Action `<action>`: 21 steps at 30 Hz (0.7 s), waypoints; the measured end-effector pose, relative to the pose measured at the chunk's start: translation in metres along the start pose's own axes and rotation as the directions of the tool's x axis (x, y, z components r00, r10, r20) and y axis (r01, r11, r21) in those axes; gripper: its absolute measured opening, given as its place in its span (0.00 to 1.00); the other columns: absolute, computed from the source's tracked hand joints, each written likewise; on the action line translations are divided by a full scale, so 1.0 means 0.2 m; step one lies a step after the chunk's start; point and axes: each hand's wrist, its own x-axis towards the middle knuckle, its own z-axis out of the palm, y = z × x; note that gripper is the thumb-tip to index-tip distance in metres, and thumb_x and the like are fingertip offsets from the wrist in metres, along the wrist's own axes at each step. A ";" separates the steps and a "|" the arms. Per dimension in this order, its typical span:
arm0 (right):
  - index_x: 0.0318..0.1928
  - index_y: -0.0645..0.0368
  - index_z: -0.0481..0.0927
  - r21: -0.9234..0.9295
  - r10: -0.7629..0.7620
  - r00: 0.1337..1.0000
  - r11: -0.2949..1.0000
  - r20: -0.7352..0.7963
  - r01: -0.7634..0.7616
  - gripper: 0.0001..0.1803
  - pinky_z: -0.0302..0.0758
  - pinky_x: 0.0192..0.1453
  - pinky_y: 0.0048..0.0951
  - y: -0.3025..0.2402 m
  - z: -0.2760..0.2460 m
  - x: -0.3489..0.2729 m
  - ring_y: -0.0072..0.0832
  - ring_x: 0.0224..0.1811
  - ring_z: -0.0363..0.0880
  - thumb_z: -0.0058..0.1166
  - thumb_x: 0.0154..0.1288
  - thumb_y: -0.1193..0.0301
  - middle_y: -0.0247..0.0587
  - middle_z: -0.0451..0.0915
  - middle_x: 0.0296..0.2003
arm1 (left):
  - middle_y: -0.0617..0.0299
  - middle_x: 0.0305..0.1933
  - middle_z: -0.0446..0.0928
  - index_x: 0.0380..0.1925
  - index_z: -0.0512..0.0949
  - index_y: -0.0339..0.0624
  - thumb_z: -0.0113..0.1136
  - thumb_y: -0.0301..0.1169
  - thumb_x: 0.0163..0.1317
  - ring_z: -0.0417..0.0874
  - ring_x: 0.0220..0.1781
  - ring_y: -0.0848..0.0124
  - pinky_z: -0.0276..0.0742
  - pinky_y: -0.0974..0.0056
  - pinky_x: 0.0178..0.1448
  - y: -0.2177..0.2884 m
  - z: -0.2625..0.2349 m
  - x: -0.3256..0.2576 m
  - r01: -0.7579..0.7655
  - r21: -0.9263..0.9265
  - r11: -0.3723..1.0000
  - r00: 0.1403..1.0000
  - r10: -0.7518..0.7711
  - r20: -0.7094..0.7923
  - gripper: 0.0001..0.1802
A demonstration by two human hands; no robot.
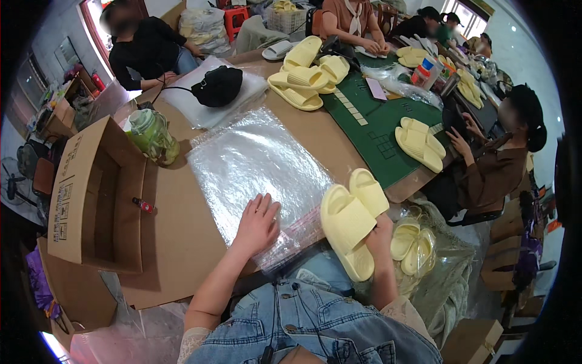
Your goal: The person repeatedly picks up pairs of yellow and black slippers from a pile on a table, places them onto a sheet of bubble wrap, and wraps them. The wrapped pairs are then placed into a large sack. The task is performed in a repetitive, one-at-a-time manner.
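Observation:
A stack of clear plastic bags (260,164) lies on the brown tabletop in front of me. On its near part my left hand (259,223) rests palm down, its fingers stretched out and a ring on one of them. My right hand (381,236) grips a pair of pale yellow slippers (348,221) at the table's near right edge. The two slippers are held together, one overlapping the other, and they cover part of that hand. More yellow slippers (407,246), in clear plastic, sit low to the right of my right forearm.
A cardboard box (97,200) stands open at the left, beside a green-filled jar (151,136) and a small red bottle (143,205). A black cap (218,86) lies farther back. Yellow slippers (301,79) are piled near a green mat (370,136). Several people sit around the table.

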 end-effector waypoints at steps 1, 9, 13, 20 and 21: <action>0.51 0.57 0.85 -0.052 -0.029 0.999 0.998 0.025 0.030 0.18 0.78 0.55 0.37 -0.05 -0.01 0.01 0.46 0.53 0.82 0.63 0.57 0.75 0.48 0.84 0.50 | 0.42 0.71 0.66 0.63 0.73 0.44 0.56 0.39 0.66 0.64 0.72 0.42 0.59 0.43 0.75 -0.01 0.02 0.01 0.005 0.001 1.000 1.000 -0.005 -0.015 0.26; 0.47 0.51 0.87 -0.023 -0.262 0.871 0.954 0.416 0.297 0.20 0.81 0.46 0.39 -0.19 0.07 -0.06 0.45 0.42 0.85 0.66 0.50 0.71 0.45 0.85 0.41 | 0.43 0.63 0.74 0.64 0.72 0.41 0.48 0.31 0.71 0.71 0.68 0.46 0.64 0.49 0.73 0.03 -0.03 0.08 0.107 -0.268 0.957 0.984 -0.141 -0.111 0.22; 0.33 0.60 0.84 -0.188 -0.190 0.844 0.928 0.502 0.321 0.10 0.79 0.41 0.44 -0.13 0.17 -0.07 0.48 0.34 0.81 0.63 0.51 0.68 0.48 0.81 0.31 | 0.43 0.65 0.73 0.65 0.71 0.41 0.46 0.33 0.73 0.70 0.69 0.44 0.63 0.49 0.74 0.05 -0.06 0.09 0.117 -0.446 0.887 0.981 -0.173 -0.088 0.23; 0.29 0.65 0.80 -0.271 -0.100 0.876 0.929 0.472 0.253 0.14 0.78 0.41 0.49 -0.23 0.28 -0.03 0.50 0.34 0.81 0.61 0.57 0.65 0.54 0.79 0.31 | 0.43 0.75 0.61 0.69 0.69 0.46 0.44 0.34 0.74 0.57 0.77 0.42 0.50 0.43 0.80 0.21 -0.16 0.05 -0.040 -0.219 0.975 0.998 0.027 -0.058 0.25; 0.29 0.65 0.80 -0.280 -0.099 0.871 0.924 0.482 0.261 0.14 0.78 0.41 0.49 -0.24 0.31 -0.02 0.51 0.34 0.82 0.61 0.57 0.65 0.54 0.80 0.31 | 0.44 0.76 0.60 0.69 0.68 0.47 0.44 0.34 0.74 0.55 0.78 0.42 0.49 0.43 0.80 0.23 -0.16 0.04 -0.075 -0.202 0.977 0.996 0.064 -0.061 0.25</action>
